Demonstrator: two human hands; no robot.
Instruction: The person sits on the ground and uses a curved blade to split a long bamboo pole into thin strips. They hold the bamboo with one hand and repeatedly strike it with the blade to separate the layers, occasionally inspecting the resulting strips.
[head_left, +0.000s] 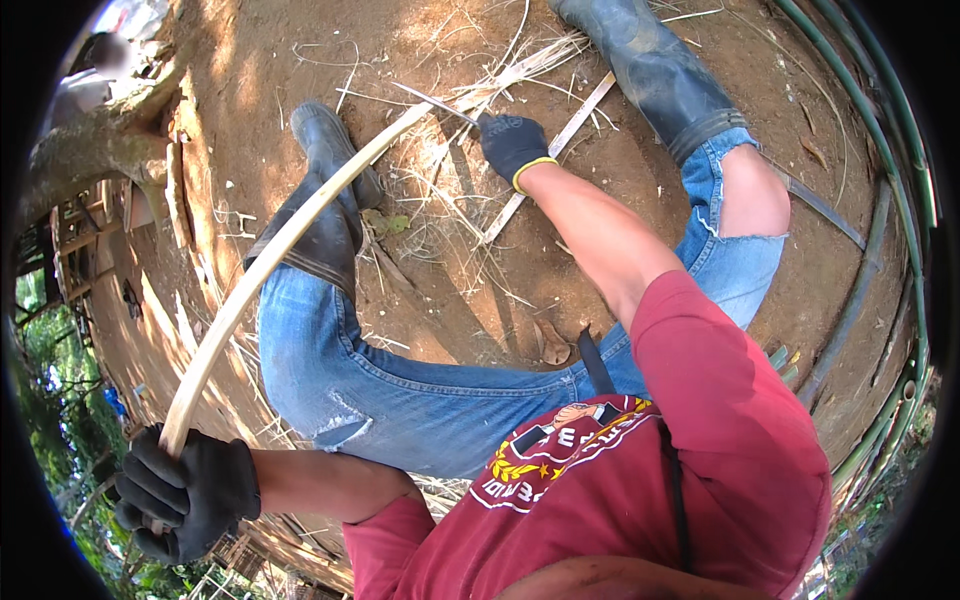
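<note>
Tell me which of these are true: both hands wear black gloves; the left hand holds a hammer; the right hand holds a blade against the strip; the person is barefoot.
1. Both hands wear black gloves. True: left hand, right hand.
2. The left hand holds a hammer. False: it grips one end of a long pale bamboo strip.
3. The right hand holds a blade against the strip. True.
4. The person is barefoot. False: dark rubber boots cover the feet.
</note>
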